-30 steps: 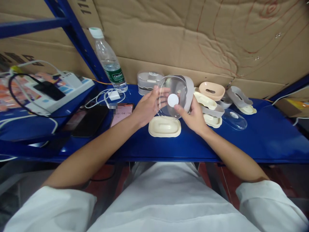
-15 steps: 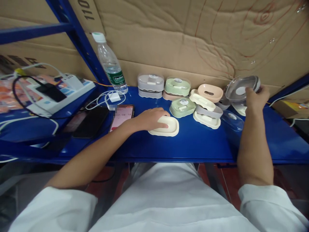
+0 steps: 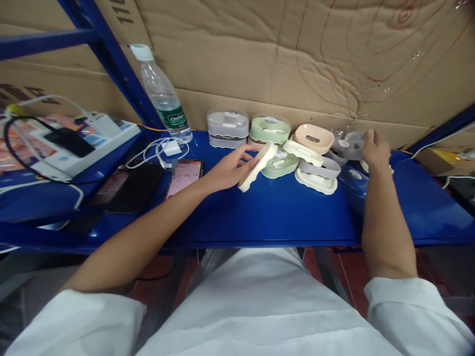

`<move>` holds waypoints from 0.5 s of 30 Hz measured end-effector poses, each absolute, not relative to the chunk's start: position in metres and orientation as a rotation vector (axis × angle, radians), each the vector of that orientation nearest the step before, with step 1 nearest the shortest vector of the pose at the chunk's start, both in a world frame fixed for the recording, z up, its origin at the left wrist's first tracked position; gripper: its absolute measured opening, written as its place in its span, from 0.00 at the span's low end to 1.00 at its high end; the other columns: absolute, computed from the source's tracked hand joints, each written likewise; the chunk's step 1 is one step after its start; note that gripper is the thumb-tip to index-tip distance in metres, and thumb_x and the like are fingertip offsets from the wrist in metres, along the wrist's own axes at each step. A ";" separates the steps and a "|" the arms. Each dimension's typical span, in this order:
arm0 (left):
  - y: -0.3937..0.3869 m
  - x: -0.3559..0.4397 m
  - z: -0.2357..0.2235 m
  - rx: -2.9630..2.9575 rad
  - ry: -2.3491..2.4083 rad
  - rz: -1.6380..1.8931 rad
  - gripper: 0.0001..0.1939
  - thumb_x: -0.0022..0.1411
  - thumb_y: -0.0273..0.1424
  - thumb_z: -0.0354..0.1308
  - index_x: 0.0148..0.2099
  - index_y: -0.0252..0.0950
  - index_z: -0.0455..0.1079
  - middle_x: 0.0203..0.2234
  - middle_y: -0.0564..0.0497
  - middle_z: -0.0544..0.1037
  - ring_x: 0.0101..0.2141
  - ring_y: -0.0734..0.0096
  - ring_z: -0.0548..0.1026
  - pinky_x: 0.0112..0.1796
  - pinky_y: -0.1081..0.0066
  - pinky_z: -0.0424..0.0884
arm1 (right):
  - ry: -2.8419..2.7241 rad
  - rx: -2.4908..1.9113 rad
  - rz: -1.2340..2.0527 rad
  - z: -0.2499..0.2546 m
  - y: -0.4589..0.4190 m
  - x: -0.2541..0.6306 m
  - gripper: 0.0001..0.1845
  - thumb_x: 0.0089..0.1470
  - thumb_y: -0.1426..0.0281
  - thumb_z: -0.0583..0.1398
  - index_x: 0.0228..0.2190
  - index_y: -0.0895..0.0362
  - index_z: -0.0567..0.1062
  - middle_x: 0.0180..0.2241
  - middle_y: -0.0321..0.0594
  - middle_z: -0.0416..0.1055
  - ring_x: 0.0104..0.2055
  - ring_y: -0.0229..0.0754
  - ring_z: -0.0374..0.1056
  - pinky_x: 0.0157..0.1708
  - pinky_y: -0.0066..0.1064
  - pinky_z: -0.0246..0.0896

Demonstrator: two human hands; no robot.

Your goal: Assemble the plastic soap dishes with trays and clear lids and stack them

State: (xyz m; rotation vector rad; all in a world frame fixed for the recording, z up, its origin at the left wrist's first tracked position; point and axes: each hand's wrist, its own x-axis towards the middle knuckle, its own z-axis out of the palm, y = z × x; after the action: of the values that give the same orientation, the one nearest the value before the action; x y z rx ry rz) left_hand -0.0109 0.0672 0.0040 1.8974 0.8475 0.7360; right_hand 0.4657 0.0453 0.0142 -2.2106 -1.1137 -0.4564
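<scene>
In an apparent pick-up, cream tray (image 3: 259, 167) is pinched by left hand (image 3: 233, 170); right hand (image 3: 376, 147) near back edge of desk (image 3: 282, 217), grip unclear; levelling seems needed

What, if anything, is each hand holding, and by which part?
Left hand: tilted cream tray, by its left side. Right hand: at a clear lid; whether it's gripped cannot be told.

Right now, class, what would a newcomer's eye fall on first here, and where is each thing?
Probably the cream tray, tilted in the left hand around the middle of the blue table. Next, likely, the green-labelled bottle at the back left, in front of the cardboard, and the peach dish right of the tray, toward the back.
</scene>
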 end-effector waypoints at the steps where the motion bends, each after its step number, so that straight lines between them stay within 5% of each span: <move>1: 0.068 -0.011 0.004 1.843 0.849 0.763 0.29 0.72 0.50 0.59 0.68 0.42 0.67 0.51 0.42 0.81 0.43 0.60 0.82 0.41 0.63 0.79 | -1.077 -2.230 -0.401 0.015 0.044 0.464 0.32 0.74 0.61 0.48 0.64 0.70 0.72 0.59 0.74 0.73 0.61 0.55 0.70 0.54 0.46 0.59; 7: 0.069 -0.009 0.004 1.631 0.853 0.792 0.27 0.74 0.51 0.58 0.67 0.44 0.67 0.46 0.45 0.84 0.46 0.57 0.84 0.43 0.59 0.82 | -1.112 -2.065 -0.444 0.039 0.037 0.426 0.30 0.74 0.62 0.50 0.69 0.64 0.66 0.71 0.64 0.61 0.72 0.51 0.56 0.67 0.46 0.47; 10: 0.065 -0.009 0.005 1.581 0.755 0.740 0.30 0.72 0.54 0.60 0.67 0.43 0.69 0.48 0.44 0.85 0.46 0.55 0.85 0.42 0.59 0.82 | -1.458 -1.570 -0.315 0.048 0.026 0.370 0.29 0.75 0.56 0.48 0.65 0.60 0.69 0.64 0.59 0.71 0.65 0.48 0.67 0.64 0.45 0.57; 15: 0.053 -0.008 0.007 1.542 0.557 0.549 0.36 0.59 0.51 0.74 0.64 0.41 0.76 0.50 0.43 0.86 0.46 0.52 0.85 0.42 0.61 0.81 | -2.024 -0.989 0.410 0.031 -0.001 0.253 0.32 0.60 0.50 0.69 0.59 0.51 0.73 0.58 0.46 0.76 0.58 0.52 0.73 0.58 0.48 0.70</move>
State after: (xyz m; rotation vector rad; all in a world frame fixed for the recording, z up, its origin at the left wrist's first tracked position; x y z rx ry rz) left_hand -0.0078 0.0527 0.0072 1.5418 0.5570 0.5488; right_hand 0.2531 -0.0006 0.0312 -0.9894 -2.0240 0.4102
